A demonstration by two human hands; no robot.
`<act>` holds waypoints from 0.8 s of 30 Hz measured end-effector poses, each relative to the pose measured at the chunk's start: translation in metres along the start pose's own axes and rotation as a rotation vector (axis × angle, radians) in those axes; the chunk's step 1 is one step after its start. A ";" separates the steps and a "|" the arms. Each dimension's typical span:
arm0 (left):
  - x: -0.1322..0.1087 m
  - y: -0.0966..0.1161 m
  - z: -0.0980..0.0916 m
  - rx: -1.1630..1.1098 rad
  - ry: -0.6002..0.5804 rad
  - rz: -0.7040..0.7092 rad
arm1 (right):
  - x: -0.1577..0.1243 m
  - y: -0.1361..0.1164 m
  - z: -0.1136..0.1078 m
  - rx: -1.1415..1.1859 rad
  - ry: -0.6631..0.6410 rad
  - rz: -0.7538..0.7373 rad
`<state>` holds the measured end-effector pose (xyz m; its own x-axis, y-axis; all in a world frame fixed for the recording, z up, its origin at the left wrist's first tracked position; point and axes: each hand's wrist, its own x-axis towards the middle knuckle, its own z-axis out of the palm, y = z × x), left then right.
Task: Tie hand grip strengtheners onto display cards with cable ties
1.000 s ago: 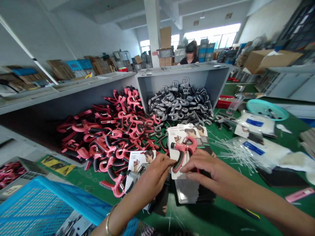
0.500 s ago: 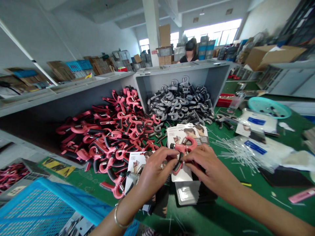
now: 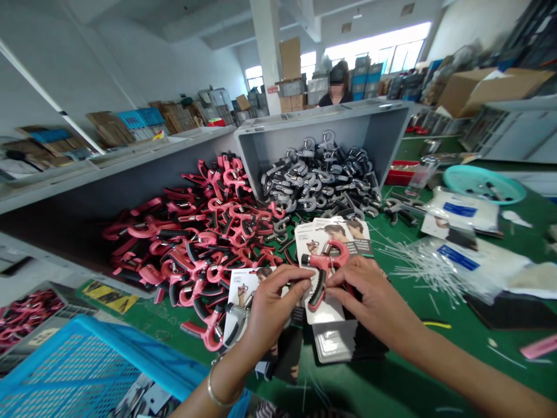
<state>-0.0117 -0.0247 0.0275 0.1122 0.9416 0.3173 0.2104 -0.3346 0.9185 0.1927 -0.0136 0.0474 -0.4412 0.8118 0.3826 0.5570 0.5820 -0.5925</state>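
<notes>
A red hand grip strengthener [image 3: 324,261] with black padded handles lies on a printed backing card [image 3: 311,244], on top of a stack of such cards. My left hand [image 3: 278,296] is at its left side, thumb and forefinger pinched together close to the black pad. From the right, my right hand [image 3: 361,290] reaches over the other handle, with its fingertips closed between the handles. Whatever small thing either pinch holds is too fine to make out. Under my left wrist a grey hand grip [image 3: 237,319] rests on another card [image 3: 237,290].
Red hand grips [image 3: 204,226] spill from a tipped grey crate [image 3: 117,174]; a second crate [image 3: 300,122] holds grey ones. White plastic ties [image 3: 426,267], plastic bags [image 3: 474,261] and a turquoise tray [image 3: 517,188] lie right. A blue basket [image 3: 87,342] stands front left. A person [image 3: 337,87] sits behind.
My left fingertips have drawn slightly left, off the black handle pad, which shows more fully now. My right hand stays pinched at nearly the same spot on the grip.
</notes>
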 end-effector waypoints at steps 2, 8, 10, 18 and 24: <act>-0.001 -0.001 -0.002 -0.036 -0.008 -0.031 | 0.001 0.000 0.000 -0.003 -0.003 -0.027; -0.002 0.000 -0.002 -0.065 -0.050 -0.030 | 0.002 -0.002 0.000 -0.006 -0.003 -0.047; -0.002 0.001 -0.001 -0.060 -0.060 -0.024 | 0.003 -0.003 0.000 -0.006 -0.002 -0.052; -0.002 0.001 -0.006 -0.022 -0.066 -0.017 | 0.006 -0.003 -0.002 -0.029 -0.017 -0.109; 0.001 0.001 -0.009 -0.022 -0.103 -0.015 | 0.005 -0.002 -0.007 -0.065 -0.037 -0.143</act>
<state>-0.0198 -0.0240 0.0310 0.2090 0.9374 0.2786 0.1919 -0.3187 0.9282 0.1941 -0.0098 0.0550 -0.5440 0.7189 0.4327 0.5308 0.6942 -0.4862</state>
